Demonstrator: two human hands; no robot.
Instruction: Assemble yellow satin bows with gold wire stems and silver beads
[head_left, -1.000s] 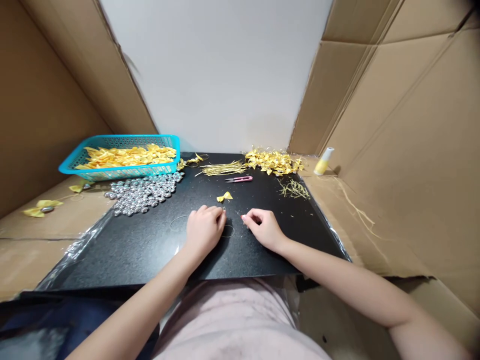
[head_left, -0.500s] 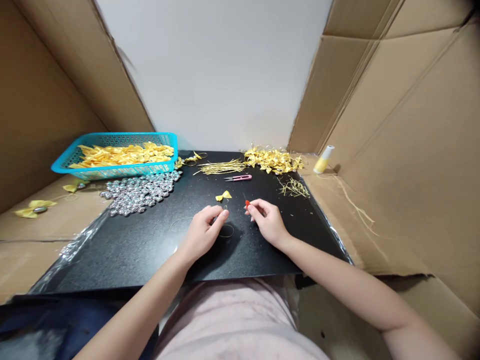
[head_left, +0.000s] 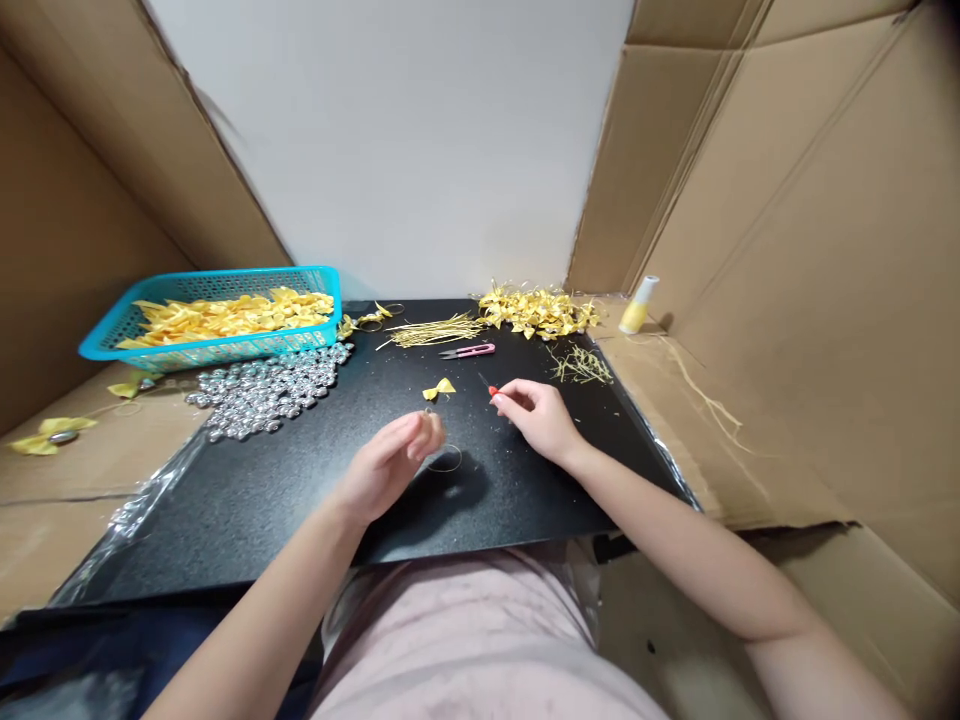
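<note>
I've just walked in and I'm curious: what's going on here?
At a black table, a person's right hand holds a small red-handled tool. The left hand is curled near a thin cord loop; its grip is unclear. A yellow bow lies just beyond the hands, pink-handled snips farther back. Silver beads lie beside a turquoise basket of yellow ribbon pieces.

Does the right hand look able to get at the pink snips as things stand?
Probably yes: the pink snips lie just beyond the right hand, with nothing seen blocking the way, though it holds a red-handled tool.
</note>
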